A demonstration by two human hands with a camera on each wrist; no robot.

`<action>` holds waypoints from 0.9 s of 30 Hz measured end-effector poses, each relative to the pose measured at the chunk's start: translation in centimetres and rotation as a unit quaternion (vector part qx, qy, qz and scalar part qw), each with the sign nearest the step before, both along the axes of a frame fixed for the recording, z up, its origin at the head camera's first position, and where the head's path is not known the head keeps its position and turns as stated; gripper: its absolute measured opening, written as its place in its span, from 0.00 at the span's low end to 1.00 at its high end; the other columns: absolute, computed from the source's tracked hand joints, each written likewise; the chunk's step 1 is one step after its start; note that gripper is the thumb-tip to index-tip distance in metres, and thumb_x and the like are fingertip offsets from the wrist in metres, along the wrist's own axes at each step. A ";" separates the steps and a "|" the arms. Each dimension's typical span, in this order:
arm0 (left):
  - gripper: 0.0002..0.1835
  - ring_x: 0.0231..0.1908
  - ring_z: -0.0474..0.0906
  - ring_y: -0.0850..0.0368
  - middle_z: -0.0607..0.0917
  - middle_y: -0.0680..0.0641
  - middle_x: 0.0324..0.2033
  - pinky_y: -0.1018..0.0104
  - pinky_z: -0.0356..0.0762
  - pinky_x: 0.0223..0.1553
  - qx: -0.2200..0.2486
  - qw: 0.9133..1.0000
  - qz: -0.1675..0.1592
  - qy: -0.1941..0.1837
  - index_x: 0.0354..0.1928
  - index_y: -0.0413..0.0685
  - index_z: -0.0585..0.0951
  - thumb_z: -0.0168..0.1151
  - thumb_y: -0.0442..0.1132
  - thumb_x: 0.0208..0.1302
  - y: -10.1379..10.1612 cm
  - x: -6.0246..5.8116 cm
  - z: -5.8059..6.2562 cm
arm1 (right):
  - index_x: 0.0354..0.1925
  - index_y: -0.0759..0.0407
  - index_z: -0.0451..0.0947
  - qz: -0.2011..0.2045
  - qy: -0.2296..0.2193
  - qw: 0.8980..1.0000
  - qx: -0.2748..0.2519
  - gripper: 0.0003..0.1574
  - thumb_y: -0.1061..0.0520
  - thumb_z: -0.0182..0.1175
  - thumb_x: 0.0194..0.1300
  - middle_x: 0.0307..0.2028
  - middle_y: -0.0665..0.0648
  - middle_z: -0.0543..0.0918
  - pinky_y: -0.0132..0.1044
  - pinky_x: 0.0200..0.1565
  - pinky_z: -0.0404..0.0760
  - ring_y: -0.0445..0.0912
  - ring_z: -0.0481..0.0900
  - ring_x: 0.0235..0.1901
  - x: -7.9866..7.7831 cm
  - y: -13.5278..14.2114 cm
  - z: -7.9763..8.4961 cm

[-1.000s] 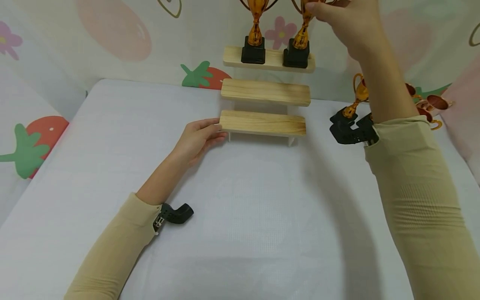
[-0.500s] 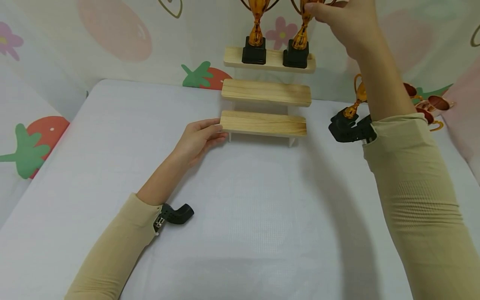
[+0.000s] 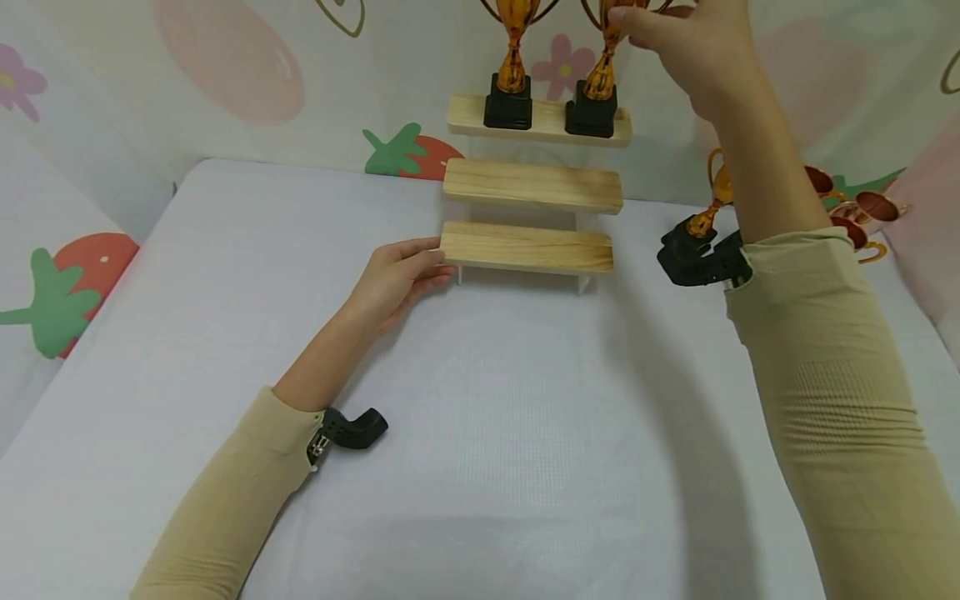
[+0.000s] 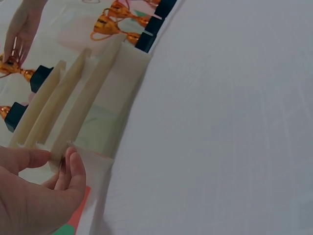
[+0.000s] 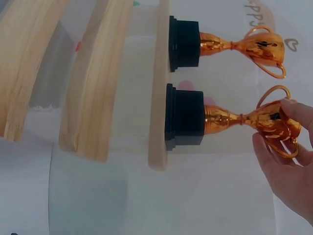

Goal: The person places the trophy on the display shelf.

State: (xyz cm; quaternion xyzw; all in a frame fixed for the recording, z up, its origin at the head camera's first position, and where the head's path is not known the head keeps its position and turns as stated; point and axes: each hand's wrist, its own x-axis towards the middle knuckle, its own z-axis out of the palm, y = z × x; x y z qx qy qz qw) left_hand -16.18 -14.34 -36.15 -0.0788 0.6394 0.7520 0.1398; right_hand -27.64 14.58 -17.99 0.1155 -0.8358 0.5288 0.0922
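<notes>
A small three-step display stand with wooden shelves (image 3: 527, 247) stands at the far side of the table. My left hand (image 3: 393, 283) pinches the left end of its lowest shelf, thumb on top and fingers beneath, as the left wrist view shows. On the top shelf (image 3: 547, 122) two gold trophies with black bases stand upright. My right hand (image 5: 291, 161) grips the cup of the right-hand trophy (image 5: 222, 120), whose base rests on the shelf. Beside it, apart from my hands, is the left-hand trophy (image 3: 512, 71). Both cups are cut off at the top of the head view.
Several more gold trophies (image 3: 722, 187) stand at the table's back right, partly hidden behind my right forearm. A white cloth covers the table (image 3: 480, 433). Behind the stand hangs a printed curtain (image 3: 360, 92) with strawberries and flowers.
My right forearm has shifted very slightly left, while its fingers stay on the trophy. My left hand and the stand have not visibly moved.
</notes>
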 end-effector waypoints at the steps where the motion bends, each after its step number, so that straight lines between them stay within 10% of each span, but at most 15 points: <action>1: 0.25 0.41 0.84 0.63 0.76 0.34 0.64 0.78 0.86 0.50 0.001 1.000 0.000 0.000 0.76 0.29 0.66 0.51 0.31 0.82 0.0 0.0 0.0 | 0.72 0.50 0.72 -0.001 -0.001 1.000 0.002 0.31 0.58 0.65 0.75 0.59 0.46 0.76 0.31 0.69 0.77 0.39 0.75 0.54 0.0 0.0 0.0; 13: 0.25 0.42 0.84 0.63 0.75 0.32 0.67 0.77 0.86 0.50 0.003 1.000 -0.008 0.007 0.76 0.29 0.66 0.50 0.31 0.83 0.4 0.1 -0.3 | 0.70 0.46 0.74 -0.024 0.003 1.000 -0.008 0.31 0.57 0.68 0.72 0.57 0.43 0.74 0.32 0.71 0.75 0.39 0.76 0.55 1.2 1.8 -0.9; 19: 0.25 0.42 0.84 0.63 0.75 0.31 0.67 0.77 0.86 0.49 0.008 1.000 -0.004 0.004 0.76 0.29 0.66 0.51 0.31 0.82 0.5 0.2 -0.4 | 0.79 0.39 0.63 -0.041 -0.005 0.999 0.025 0.42 0.54 0.66 0.74 0.74 0.47 0.67 0.34 0.73 0.73 0.46 0.76 0.65 2.6 2.7 -1.7; 27: 0.25 0.42 0.84 0.63 0.74 0.29 0.68 0.77 0.86 0.50 0.008 1.000 -0.015 0.014 0.76 0.28 0.66 0.50 0.31 0.83 0.5 0.2 -0.7 | 0.81 0.49 0.59 -0.064 -0.011 0.996 0.062 0.43 0.53 0.64 0.76 0.76 0.57 0.68 0.34 0.73 0.75 0.48 0.78 0.67 4.3 3.7 -3.4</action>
